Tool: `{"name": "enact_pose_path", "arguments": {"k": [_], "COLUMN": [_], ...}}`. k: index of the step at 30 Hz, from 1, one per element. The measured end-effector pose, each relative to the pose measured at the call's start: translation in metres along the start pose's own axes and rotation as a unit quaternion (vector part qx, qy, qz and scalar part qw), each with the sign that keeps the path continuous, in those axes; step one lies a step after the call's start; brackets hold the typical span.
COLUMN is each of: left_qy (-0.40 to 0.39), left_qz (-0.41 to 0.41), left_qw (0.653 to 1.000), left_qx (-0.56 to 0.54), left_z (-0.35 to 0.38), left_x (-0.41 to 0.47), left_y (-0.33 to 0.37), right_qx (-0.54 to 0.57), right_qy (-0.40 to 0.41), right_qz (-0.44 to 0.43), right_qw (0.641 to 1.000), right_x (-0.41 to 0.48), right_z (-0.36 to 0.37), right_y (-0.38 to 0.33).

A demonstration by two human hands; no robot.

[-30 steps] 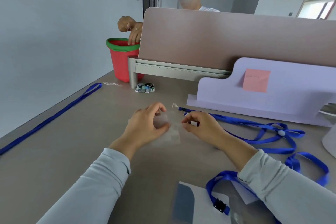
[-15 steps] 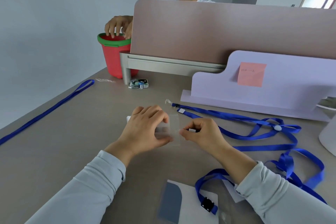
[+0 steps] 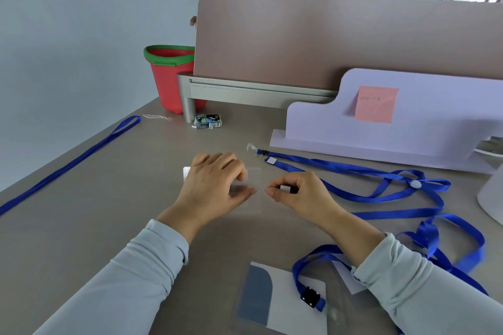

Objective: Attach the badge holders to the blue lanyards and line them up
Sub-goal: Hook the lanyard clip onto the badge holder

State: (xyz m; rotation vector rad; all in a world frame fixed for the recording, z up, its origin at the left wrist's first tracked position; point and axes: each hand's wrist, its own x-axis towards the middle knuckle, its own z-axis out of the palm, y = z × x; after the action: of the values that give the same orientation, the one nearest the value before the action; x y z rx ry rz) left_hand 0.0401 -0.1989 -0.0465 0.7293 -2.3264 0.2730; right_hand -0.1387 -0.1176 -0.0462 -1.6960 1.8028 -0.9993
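A clear badge holder [image 3: 254,181] lies flat on the grey table at the centre. My left hand [image 3: 215,185] rests on its left part, fingers pressing it down and pinching its edge. My right hand [image 3: 298,193] is closed on the white clip end of a blue lanyard [image 3: 353,193], right at the holder's right edge. That lanyard runs off in loose loops to the right. A second lanyard end with a clear clip [image 3: 251,147] lies just behind the holder. Another badge holder with a card and lanyard [image 3: 272,299] lies near my arms.
One long blue lanyard [image 3: 70,163] lies straight along the table's left edge. A red bucket [image 3: 170,76] with a green rim, a small packet [image 3: 207,121], a pink divider [image 3: 340,41] and a lilac stand [image 3: 408,128] with a sticky note are at the back. A person sits behind the divider.
The holder has come down from in front of my hands to lie flat on the table. My hands have lowered with it. The other person's hands have left the bucket rim.
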Motion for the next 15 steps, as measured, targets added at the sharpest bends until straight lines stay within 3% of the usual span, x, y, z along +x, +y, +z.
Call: {"name": "enact_pose_path", "arguments": {"k": [7,15], "left_qy": [0.003,-0.046], "left_qz": [-0.043,-0.039], "left_qw": [0.999,0.997], "left_qx": [0.026,0.044], "left_z": [-0.002,-0.010], "left_x": [0.002,0.012], "left_y": [0.007,0.010], "right_qx": [0.009,-0.024], "right_qy": [-0.027,0.006], "right_qz": [-0.022,-0.035], "right_qw": [0.999,0.999], "right_x": [-0.002,-0.003], "right_z": [-0.001,0.000], "right_y": [-0.003,-0.003]}}
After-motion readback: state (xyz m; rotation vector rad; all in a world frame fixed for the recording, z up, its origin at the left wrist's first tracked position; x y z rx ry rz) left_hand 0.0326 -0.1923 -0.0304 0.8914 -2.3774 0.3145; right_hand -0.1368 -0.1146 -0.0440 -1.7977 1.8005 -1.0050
